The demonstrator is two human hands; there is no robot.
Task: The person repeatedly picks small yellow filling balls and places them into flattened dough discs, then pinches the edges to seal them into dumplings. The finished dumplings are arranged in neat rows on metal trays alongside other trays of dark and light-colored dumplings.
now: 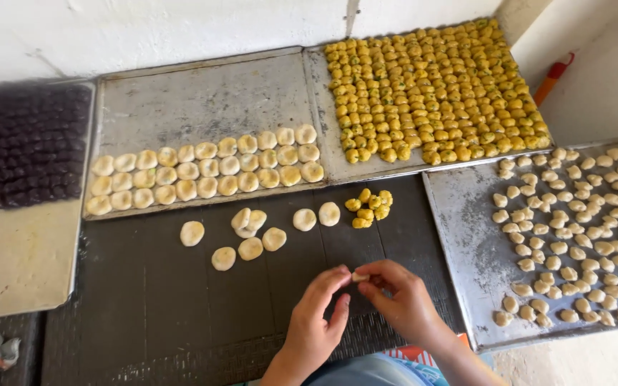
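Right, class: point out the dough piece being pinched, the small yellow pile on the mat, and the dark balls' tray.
dough piece (pixel 360 276), head view, its middle
yellow pile (pixel 368 208), head view, centre ball
dark tray (pixel 8 264), head view, bare part

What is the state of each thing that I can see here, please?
Left hand: fingertips pinch the dough piece.
Right hand: fingertips pinch the dough piece too.
Dough piece: small, held between both hands above the dark mat.
Loose discs: flattened, scattered on the mat.
Yellow balls: small pile on the mat.
Middle tray: partly filled, three rows of discs.
Yellow tray: nearly full.
Right tray: scattered pale pieces.
Dark tray: rows of dark balls.
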